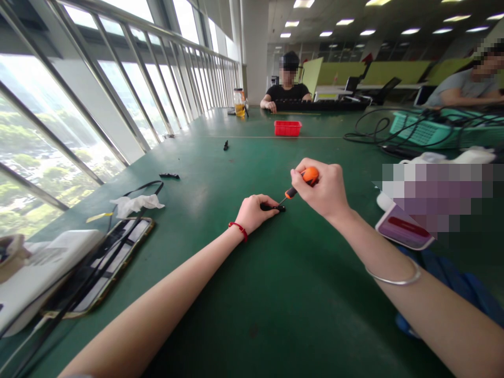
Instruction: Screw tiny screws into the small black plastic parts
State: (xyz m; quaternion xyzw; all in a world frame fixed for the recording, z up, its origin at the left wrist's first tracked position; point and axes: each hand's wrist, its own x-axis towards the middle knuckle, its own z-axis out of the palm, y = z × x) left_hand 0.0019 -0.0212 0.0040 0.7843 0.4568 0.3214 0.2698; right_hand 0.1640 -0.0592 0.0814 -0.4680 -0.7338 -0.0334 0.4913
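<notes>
My right hand (325, 189) is closed around the orange and black handle of a screwdriver (292, 192). Its thin metal shaft slants down to the left, and the tip meets a small black part (280, 208) on the green table. Thumb and fingers of my left hand (255, 211) pinch that part and hold it against the tabletop. The part is short and dark; most of it is hidden by my left fingers, so its exact kind cannot be made out.
Two small black pieces (169, 176) lie farther off on the green table (244, 294). Beyond is a red bin (288, 128). At left are a phone (114, 262) and cables; at right, a teal basket (421, 128) and a blue cloth (452, 283). Two people sit across.
</notes>
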